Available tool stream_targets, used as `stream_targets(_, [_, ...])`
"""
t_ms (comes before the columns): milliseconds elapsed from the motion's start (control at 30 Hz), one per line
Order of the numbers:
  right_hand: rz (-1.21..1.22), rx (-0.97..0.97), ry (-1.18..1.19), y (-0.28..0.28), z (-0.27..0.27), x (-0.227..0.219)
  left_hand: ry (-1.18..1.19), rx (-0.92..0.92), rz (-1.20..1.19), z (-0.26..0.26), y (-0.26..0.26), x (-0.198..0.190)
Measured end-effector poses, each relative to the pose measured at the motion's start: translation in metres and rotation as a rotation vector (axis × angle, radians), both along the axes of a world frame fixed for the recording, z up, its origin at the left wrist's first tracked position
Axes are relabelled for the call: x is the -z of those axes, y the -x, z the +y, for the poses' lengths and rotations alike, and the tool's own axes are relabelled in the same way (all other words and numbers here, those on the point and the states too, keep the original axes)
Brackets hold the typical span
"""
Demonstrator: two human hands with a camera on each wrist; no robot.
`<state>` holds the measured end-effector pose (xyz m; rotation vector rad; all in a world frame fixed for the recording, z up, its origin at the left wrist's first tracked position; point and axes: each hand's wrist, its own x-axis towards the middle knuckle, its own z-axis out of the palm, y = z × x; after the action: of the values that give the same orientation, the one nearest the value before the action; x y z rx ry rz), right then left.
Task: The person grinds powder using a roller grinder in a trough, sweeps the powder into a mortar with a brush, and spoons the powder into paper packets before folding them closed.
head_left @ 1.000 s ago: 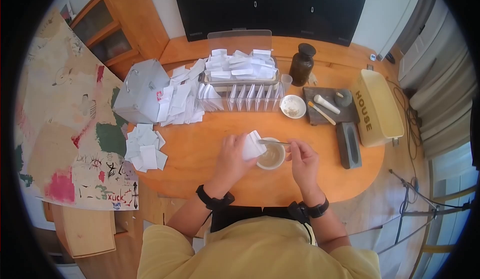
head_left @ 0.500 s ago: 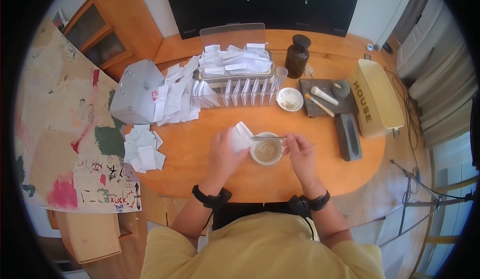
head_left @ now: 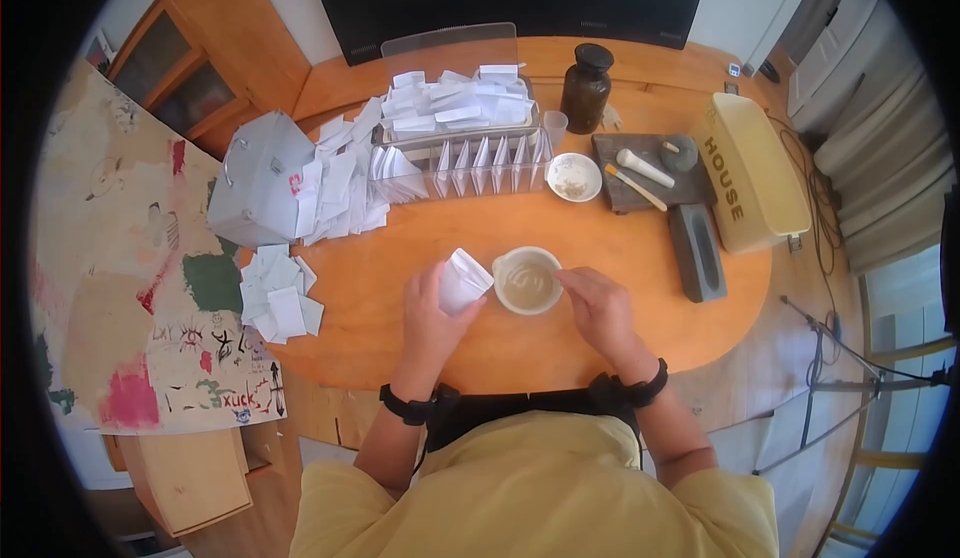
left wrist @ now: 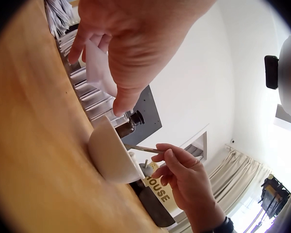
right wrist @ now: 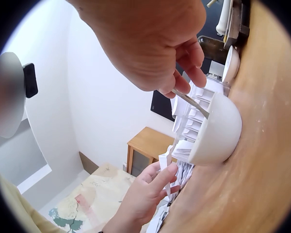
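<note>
1. Since the earlier frame the right hand (head_left: 600, 308) has dropped toward the near rim of the bowl (head_left: 527, 282), and the thin metal spatula (right wrist: 191, 103) that lay level across the rim now slants down into it
2. The left hand (head_left: 432, 310) has drawn the paper packet (head_left: 464, 280) slightly lower and further left, just beside the bowl's left rim
3. The left hand's fingers are curled round the folded white packet, thumb pressed on its face, as the left wrist view shows (left wrist: 101, 68)
4. The right hand's thumb and fingertips pinch the spatula near its upper end; its tip goes inside the bowl
5. The bowl stands at the middle of the head view on the wooden table (head_left: 650, 348), holding a pale beige powder
6. Toward the top centre sits a clear plastic box (head_left: 455, 168) of upright white packets, with more heaped behind it
7. Right of that are a small white dish (head_left: 574, 177), a dark brown bottle (head_left: 586, 88) and a dark tray (head_left: 700, 183) with a pestle
8. A cream tin (head_left: 750, 183) marked HOUSE lies at the upper right
9. Loose white papers (head_left: 275, 293) lie at the left edge of the table
</note>
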<state>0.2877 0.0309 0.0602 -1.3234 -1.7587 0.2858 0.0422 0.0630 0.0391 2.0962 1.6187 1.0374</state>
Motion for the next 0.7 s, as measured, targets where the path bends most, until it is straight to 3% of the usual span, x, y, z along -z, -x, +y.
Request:
stream_targets(67, [-0.091,-0.041,-0.06,-0.004,0.008,0.001,-0.011,0.013,0.013,0.0,0.0,0.001])
stream_targets(267, [-0.204,0.008,0.111,-0.009,-0.008,-0.018,-0.017,0.0,0.013,-0.001,0.001,0.001])
stream_targets(367, [-0.071,-0.011,0.142,-0.003,-0.013,-0.021,0.029,-0.004,-0.001,-0.001,-0.001,-0.003])
stream_targets(567, [-0.185,0.08,0.113,0.0,-0.012,-0.018,0.007,0.017,0.003,-0.002,-0.003,-0.009])
stream_targets(700, [-0.016,0.046,0.151,0.009,-0.014,-0.014,0.034,0.004,-0.028,-0.002,-0.003,-0.006])
